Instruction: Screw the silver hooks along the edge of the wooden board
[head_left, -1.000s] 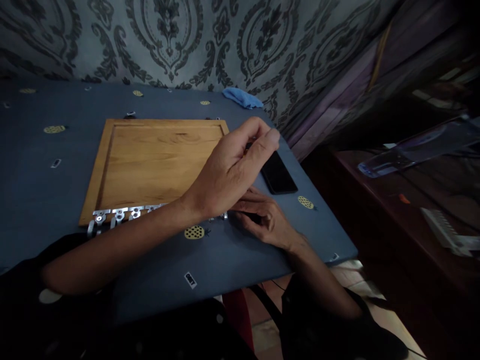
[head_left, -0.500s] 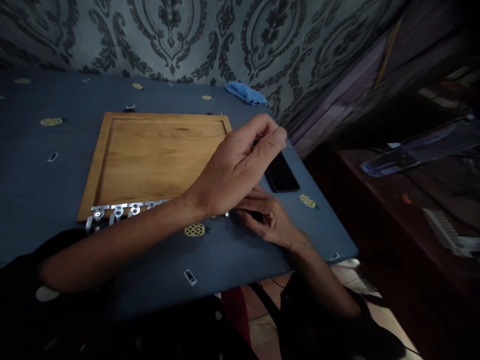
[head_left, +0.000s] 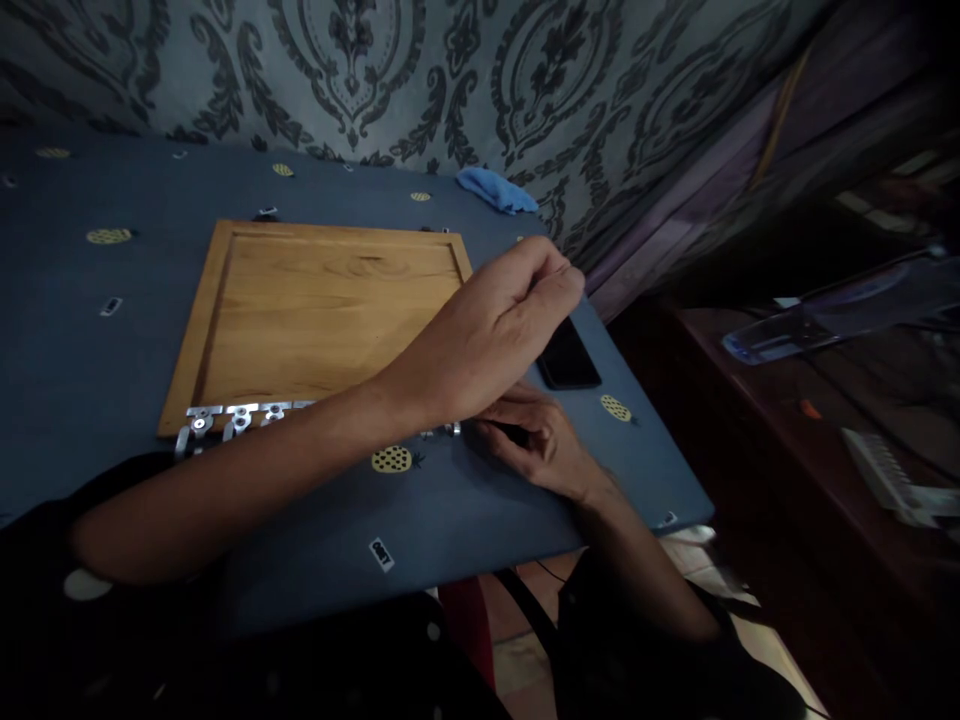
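My left hand (head_left: 510, 325) reaches across the front right corner of a wooden board with a raised rim (head_left: 196, 330). Its fingers are curled in a closed pinch; whatever they hold, if anything, is hidden. Just below it, my right hand (head_left: 540, 445) is low over the table beside the board's corner. The right fingers are bent and pressed together, with their tips partly behind the left hand, so their contents cannot be made out. A row of small shiny metal fittings with screw heads (head_left: 240, 420) lies along the board's front edge, partly covered by my left forearm.
A black phone (head_left: 571, 358) lies right of the board. Toward the wall is a folded blue cloth (head_left: 497, 190). The table (head_left: 300, 570) has a blue pineapple-print cover and ends on the right. Beyond stands a dark red surface (head_left: 757, 400) with cables and a clear plastic item.
The view has shifted slightly. My left hand sits a little lower and farther right, still closed. My right hand has stayed nearly in place.
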